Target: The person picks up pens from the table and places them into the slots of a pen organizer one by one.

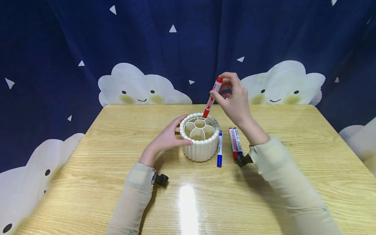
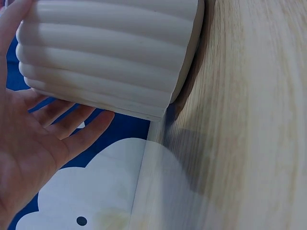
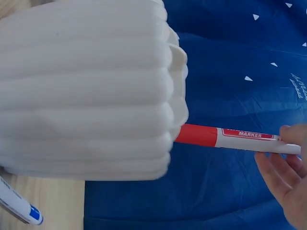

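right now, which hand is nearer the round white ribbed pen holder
Left. The left hand grips the side of the holder; the right hand is apart from it, above and to the right, pinching a red-and-white marker.

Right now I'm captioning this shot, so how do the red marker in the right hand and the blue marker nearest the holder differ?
The red marker has red ends; the blue marker has blue ends. The red marker is tilted, held up in the right hand; the blue marker lies flat on the table. Both have white on the barrel.
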### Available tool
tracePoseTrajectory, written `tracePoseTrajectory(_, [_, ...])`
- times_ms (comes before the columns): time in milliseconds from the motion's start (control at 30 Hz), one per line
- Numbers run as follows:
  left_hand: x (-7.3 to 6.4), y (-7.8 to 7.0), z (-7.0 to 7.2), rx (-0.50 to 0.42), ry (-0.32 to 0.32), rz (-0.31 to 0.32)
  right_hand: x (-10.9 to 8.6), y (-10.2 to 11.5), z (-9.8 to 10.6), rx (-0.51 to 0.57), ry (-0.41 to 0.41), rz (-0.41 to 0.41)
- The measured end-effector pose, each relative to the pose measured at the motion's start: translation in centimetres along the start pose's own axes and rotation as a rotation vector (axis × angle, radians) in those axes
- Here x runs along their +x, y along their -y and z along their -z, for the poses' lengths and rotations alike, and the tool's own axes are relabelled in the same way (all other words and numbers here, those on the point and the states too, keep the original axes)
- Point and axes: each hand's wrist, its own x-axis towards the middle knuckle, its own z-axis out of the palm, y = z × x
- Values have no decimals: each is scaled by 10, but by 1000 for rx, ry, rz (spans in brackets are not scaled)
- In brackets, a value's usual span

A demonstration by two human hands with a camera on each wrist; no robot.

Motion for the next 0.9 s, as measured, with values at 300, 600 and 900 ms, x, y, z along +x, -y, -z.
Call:
tracePoseTrajectory(300, [0,1,0,-4,5,6,-9,-5,-11,2,43,54])
tracePoseTrajectory(600, [0,0,0,-1,0,-4,-18,-10,-21,-20,94,79])
tracePoseTrajectory(900, [0,0,0,2,6,0,-26,-15,-28,-7,154,62])
